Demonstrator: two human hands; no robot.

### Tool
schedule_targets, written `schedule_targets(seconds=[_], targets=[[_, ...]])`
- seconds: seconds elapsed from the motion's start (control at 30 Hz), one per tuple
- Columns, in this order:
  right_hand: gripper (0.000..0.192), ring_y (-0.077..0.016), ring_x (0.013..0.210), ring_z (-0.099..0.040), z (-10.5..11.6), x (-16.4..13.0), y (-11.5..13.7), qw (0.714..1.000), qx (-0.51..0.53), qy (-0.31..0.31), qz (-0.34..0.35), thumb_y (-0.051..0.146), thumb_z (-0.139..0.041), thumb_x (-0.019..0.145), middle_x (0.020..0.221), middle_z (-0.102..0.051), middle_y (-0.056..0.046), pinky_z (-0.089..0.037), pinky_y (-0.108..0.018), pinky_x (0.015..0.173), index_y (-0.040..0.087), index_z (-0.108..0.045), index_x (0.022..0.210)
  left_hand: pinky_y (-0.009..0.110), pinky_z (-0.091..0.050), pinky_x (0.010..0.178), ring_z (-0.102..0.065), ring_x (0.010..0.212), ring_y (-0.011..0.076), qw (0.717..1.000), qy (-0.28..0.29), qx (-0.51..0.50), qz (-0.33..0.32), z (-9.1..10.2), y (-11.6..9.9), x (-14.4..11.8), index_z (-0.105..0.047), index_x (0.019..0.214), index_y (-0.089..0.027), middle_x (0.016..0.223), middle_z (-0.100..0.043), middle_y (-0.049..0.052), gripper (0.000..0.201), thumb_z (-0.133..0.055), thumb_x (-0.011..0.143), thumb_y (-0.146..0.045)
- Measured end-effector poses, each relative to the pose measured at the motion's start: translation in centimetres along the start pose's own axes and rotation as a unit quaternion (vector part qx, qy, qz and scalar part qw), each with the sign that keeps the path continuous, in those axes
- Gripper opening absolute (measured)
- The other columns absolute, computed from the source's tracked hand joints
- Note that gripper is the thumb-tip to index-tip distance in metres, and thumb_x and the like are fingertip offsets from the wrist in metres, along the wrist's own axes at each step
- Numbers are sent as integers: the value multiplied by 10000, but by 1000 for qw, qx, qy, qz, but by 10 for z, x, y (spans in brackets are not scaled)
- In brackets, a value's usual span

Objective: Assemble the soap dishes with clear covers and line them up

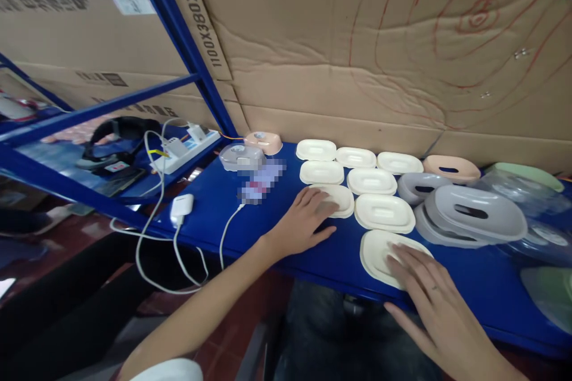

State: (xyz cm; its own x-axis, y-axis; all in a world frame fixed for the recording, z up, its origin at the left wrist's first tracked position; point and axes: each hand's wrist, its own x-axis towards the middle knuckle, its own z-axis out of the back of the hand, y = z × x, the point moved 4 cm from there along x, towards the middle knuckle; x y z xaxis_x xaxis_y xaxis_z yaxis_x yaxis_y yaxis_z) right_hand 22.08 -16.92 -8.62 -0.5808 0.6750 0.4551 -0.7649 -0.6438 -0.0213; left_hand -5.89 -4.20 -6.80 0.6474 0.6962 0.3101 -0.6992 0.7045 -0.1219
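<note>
Several cream oval dish-like plastic pieces lie in rows on the blue table (322, 274). My left hand (304, 220) rests with fingers spread over the front-left cream piece (344, 199), its fingertips covering part of it. The nearest cream piece (378, 259) sits at the table's front edge. On its right side lie the stretched fingers of my right hand (431, 294), which has a ring on one finger. Neither hand grips anything. Between the two stands another cream piece (385, 213), with more behind it, such as the middle one (372, 181).
To the right are stacked grey slotted oval pieces (496, 214), a peach one (451, 168), a green one (527, 175) and clear plastic pieces. At left lie a blurred-out phone (263, 181), a white charger (182, 205) with cables, a power strip (187, 149) and a blue frame post (179, 41).
</note>
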Motion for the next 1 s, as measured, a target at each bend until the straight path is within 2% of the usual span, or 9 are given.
schedule_targets(seconds=[0.17,0.37,0.5,0.57,0.67,0.77,0.83,0.9,1.0], targets=[[555,-414,1468,-614,-6,-14,3,1000,-3,3,9,300,-636,1100,1642,-625,-183,-546,-637,1137,224,-563,1645,582,-513,1181,-616,1343,357,999,-19,2,29,-1,-1,-3,-729,1366,-272,1387,-707,135,340,-598,1118,-463],[453,-362,1416,-656,9,-16,5,997,74,-29,21,157,-696,1058,1521,-705,-170,-583,-575,1099,245,-691,1502,611,-438,1293,-615,1381,353,998,-27,-9,57,-6,4,2,-736,1326,-255,1408,-708,154,299,-554,1122,-373],[416,-325,1352,-700,19,-16,4,990,128,-64,0,134,-688,1059,1462,-730,-161,-605,-502,1039,242,-713,1460,674,-357,1352,-534,1532,396,993,-88,-49,69,3,-4,2,-743,1313,-251,1525,-667,181,291,-594,1096,-374],[436,-292,1301,-727,25,-8,-2,982,157,-106,-17,82,-656,1055,1407,-752,-158,-609,-465,1045,215,-694,1469,647,-426,1311,-574,1500,381,980,-127,-133,73,13,-19,4,-733,1349,-288,1511,-689,155,316,-624,1086,-424],[449,-284,1247,-747,39,22,-17,970,159,-182,5,14,-627,1029,1364,-768,-176,-618,-454,1037,171,-683,1446,550,-597,1109,-724,1266,345,907,-107,-390,117,22,-45,19,-717,1419,-246,1392,-757,155,473,-613,1088,-568],[395,-327,1223,-756,55,63,-30,971,88,-210,74,19,-642,1016,1343,-785,-184,-620,-517,1010,179,-708,1372,420,-650,825,-775,1041,317,723,-18,-665,186,19,-63,48,-774,1307,-169,1225,-798,168,639,-595,1045,-723],[353,-357,1271,-744,63,88,-38,977,55,-174,111,90,-680,1034,1340,-794,-173,-609,-571,1053,193,-707,1371,334,-602,746,-763,907,263,638,4,-742,206,15,-62,71,-811,1166,-141,1077,-812,138,553,-826,907,-630],[397,-389,1414,-673,68,108,-47,985,60,-107,122,260,-744,1053,1448,-755,-173,-566,-629,1152,215,-678,1443,280,-546,723,-721,805,198,611,-36,-757,227,10,-47,90,-817,1038,-129,942,-802,94,465,-986,734,-437],[570,-385,1510,-604,74,127,-78,993,90,-48,67,507,-758,1045,1623,-641,-166,-531,-609,1214,257,-631,1541,283,-519,735,-694,787,180,599,-115,-752,250,-3,-17,106,-799,983,-138,911,-793,71,414,-978,669,-341]])
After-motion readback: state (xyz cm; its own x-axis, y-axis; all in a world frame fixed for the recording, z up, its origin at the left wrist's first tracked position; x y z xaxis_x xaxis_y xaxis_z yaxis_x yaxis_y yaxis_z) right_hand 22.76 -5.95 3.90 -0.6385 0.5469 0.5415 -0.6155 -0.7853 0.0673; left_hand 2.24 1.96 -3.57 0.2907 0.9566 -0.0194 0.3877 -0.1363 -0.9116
